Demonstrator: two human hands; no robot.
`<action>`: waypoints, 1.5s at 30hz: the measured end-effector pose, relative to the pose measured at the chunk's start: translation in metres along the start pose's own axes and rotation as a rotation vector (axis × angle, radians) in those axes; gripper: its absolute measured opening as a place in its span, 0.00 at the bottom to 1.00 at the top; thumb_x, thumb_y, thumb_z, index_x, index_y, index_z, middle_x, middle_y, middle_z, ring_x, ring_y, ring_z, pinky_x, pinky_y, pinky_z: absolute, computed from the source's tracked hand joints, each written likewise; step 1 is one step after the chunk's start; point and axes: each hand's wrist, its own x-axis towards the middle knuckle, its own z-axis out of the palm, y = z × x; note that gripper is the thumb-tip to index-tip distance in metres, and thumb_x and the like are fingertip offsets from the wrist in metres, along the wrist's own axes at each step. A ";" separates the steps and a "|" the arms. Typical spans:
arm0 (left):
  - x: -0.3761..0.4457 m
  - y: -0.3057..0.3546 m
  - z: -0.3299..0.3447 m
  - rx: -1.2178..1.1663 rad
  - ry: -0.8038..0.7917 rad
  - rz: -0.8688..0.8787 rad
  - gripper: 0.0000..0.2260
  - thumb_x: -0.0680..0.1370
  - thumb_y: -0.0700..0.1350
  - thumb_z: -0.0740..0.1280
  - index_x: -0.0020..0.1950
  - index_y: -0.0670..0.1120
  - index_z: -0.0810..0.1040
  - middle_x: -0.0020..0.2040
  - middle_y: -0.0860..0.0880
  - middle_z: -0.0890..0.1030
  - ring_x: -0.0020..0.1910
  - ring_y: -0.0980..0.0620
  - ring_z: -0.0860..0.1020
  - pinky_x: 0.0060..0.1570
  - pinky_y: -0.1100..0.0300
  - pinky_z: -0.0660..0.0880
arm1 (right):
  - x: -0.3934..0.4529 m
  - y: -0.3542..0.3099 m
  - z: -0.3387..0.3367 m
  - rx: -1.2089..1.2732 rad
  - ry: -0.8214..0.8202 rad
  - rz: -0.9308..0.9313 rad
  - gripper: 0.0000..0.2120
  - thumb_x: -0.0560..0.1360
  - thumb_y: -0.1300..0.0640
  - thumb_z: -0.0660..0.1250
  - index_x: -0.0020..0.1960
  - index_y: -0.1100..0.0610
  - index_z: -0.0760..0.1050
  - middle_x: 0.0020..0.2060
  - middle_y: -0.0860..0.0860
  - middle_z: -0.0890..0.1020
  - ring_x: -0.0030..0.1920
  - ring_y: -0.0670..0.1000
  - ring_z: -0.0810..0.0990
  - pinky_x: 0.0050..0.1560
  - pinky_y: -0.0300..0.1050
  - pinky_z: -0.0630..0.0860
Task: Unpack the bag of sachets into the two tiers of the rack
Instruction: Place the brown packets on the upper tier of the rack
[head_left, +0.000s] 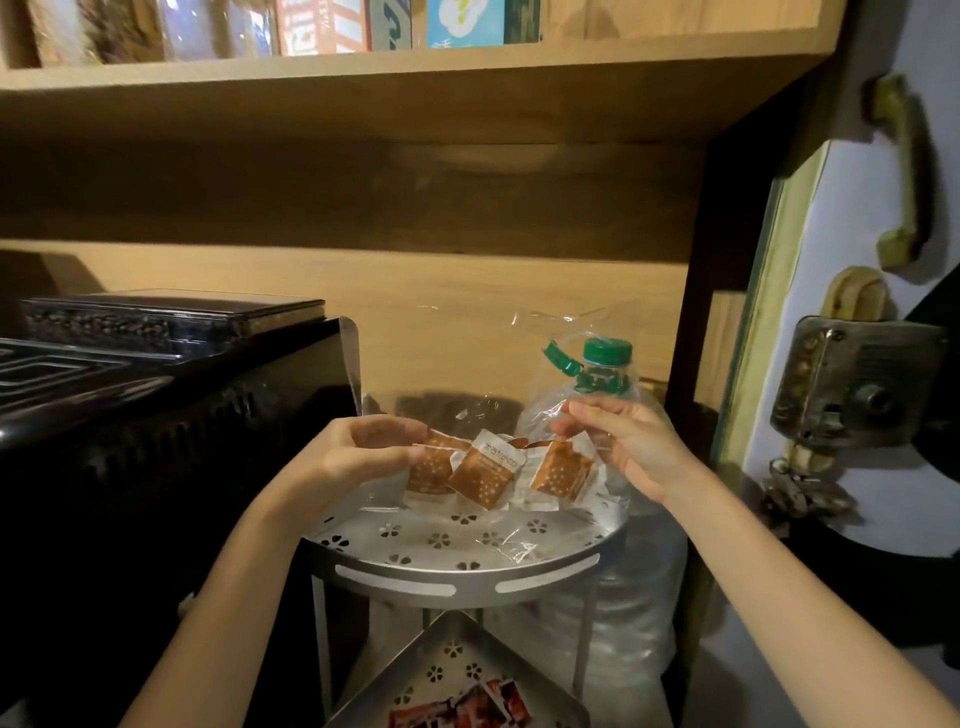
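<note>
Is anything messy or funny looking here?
Nothing is spilled or broken. The brown sachets lie tilted at different angles inside the clear bag, held over the top tier by the left hand and right hand. The red sachets below lie jumbled.

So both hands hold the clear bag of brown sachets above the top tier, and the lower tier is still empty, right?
Not quite. The head view shows the lower tier already holds red sachets. The rest stands: the left hand and right hand hold the clear bag of brown sachets above the top tier.
</note>
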 end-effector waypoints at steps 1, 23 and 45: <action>0.001 -0.001 0.001 0.026 0.024 0.017 0.15 0.66 0.47 0.75 0.52 0.47 0.81 0.48 0.50 0.85 0.49 0.53 0.82 0.43 0.65 0.77 | 0.000 0.000 0.001 0.014 0.012 0.010 0.06 0.74 0.62 0.65 0.42 0.57 0.80 0.33 0.50 0.85 0.36 0.47 0.83 0.47 0.47 0.76; 0.019 0.041 -0.006 -0.077 0.277 0.245 0.07 0.72 0.45 0.68 0.45 0.43 0.82 0.39 0.48 0.86 0.40 0.52 0.84 0.38 0.63 0.80 | 0.009 -0.033 0.003 0.103 0.142 -0.180 0.05 0.72 0.63 0.67 0.45 0.56 0.79 0.36 0.50 0.86 0.38 0.47 0.85 0.43 0.42 0.80; 0.017 0.029 -0.005 -0.112 0.091 0.078 0.24 0.60 0.52 0.78 0.53 0.46 0.81 0.47 0.43 0.85 0.44 0.50 0.84 0.41 0.63 0.80 | 0.016 -0.049 0.008 0.250 0.243 -0.217 0.05 0.74 0.66 0.65 0.46 0.58 0.77 0.32 0.49 0.85 0.34 0.47 0.84 0.37 0.39 0.81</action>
